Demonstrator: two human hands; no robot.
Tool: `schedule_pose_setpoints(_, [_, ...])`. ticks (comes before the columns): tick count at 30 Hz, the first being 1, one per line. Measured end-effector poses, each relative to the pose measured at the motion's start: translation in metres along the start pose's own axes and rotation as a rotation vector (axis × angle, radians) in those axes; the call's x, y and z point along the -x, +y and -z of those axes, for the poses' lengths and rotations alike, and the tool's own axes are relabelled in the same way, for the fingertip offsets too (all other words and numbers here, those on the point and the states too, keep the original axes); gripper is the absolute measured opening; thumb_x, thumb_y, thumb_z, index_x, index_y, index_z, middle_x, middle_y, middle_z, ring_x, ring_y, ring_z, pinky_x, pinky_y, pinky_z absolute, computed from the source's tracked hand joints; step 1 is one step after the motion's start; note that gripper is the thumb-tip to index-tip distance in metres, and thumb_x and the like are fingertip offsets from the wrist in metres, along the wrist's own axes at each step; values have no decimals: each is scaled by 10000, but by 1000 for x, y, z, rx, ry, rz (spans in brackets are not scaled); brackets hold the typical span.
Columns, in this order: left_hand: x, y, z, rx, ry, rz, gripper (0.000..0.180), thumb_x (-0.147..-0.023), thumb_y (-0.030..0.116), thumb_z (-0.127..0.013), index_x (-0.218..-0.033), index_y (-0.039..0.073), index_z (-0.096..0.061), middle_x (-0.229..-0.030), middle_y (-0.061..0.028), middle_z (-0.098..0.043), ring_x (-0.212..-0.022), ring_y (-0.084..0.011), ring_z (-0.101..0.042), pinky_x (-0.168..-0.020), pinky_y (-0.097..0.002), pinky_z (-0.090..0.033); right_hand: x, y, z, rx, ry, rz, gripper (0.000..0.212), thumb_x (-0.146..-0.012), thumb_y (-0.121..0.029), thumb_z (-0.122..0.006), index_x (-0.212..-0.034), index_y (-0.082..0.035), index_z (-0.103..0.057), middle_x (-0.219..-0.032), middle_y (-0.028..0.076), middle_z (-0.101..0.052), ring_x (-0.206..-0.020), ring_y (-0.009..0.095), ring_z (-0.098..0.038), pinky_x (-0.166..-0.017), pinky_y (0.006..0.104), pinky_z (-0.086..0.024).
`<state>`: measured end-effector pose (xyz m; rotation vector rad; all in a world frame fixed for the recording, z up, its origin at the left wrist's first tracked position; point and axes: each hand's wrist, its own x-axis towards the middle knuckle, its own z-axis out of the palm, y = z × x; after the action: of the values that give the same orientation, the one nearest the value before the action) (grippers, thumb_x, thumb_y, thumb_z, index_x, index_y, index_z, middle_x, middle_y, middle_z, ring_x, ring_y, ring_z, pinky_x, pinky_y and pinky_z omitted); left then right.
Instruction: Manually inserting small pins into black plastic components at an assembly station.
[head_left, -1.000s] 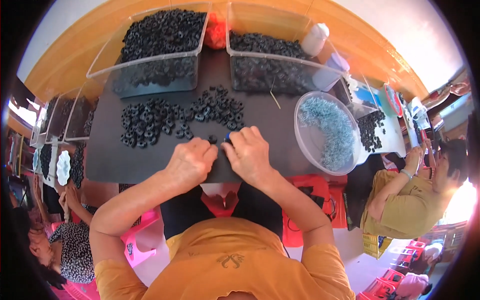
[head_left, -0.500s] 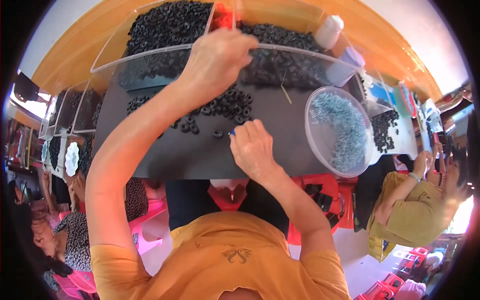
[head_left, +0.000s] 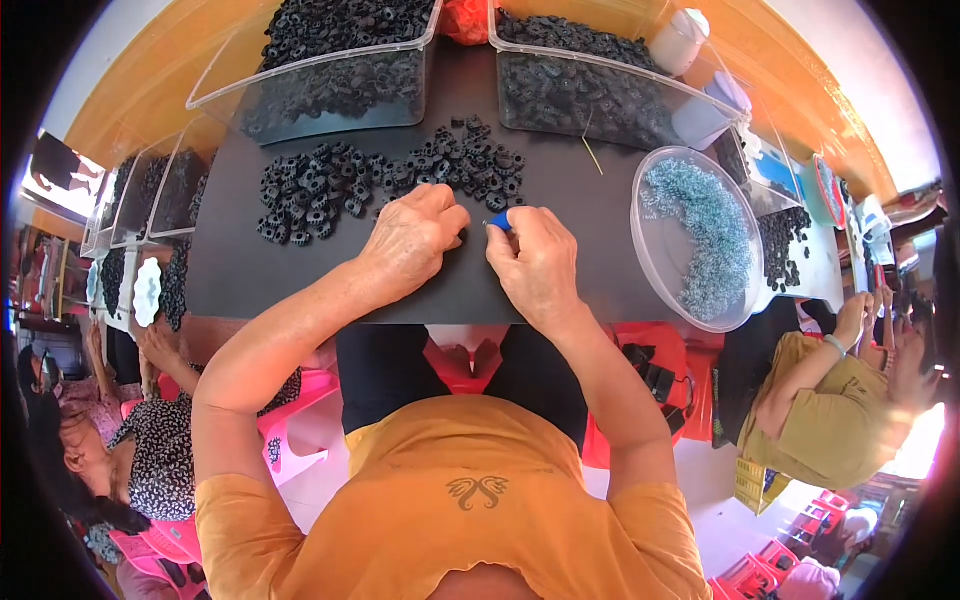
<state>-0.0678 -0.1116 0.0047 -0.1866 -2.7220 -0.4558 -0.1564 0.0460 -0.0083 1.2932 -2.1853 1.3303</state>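
My left hand (head_left: 415, 235) is closed just in front of the pile of small black ring-shaped plastic parts (head_left: 465, 165), its fingertips pressed together. What they pinch, if anything, is hidden. A short gap to the right, my right hand (head_left: 538, 265) is closed around a small blue tool (head_left: 501, 221), whose metal-looking tip points toward the left hand. Most of this tool is covered by the fingers. Another heap of the black parts (head_left: 315, 190) lies farther left on the dark tabletop (head_left: 270, 285).
Behind the piles stand two clear bins (head_left: 340, 110) (head_left: 590, 100) full of black parts. A red plastic bag (head_left: 466, 20) shows between them. At right sits a round clear tray (head_left: 655, 255) of tiny silvery-blue pieces (head_left: 705, 230). Co-workers sit left and right.
My left hand has come down from above the bins to the tabletop, close to the right hand. The right hand stays closed on the blue tool, slightly farther right. The view has shifted a little.
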Motion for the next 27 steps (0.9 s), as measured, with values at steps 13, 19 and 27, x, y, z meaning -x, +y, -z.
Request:
schedule_pose_setpoints(13, [12,30,11,1207,150,683,154,-803,28,-651,-954,2,-638,-791,-56,-655,-633,-93,-579,-556,-212,-459,3,5,7,-539,-156,-478,111,-774,-45,-669,-760,3,-570,-661,27,-577,-587,94,-525,-543,249,-425])
schedule_pose_setpoints(19, [13,33,12,1332,268,718,146,-809,33,-658,-950,0,-640,-800,-76,-664,-628,-101,-595,-554,-209,-479,2,-11,19,-775,-206,-590,54,-821,-28,-635,-797,7,-601,-695,-11,-599,-635,25,-503,-558,193,-414])
schedule_pose_setpoints(27, [18,40,5,1420,392,791,135,-803,63,-676,-921,5,-644,-698,-7,-576,-588,-92,-535,-524,-213,-425,2,-24,23,-807,-298,-596,46,-817,-22,-635,-816,13,-606,-713,-3,-609,-647,26,-510,-575,188,-419])
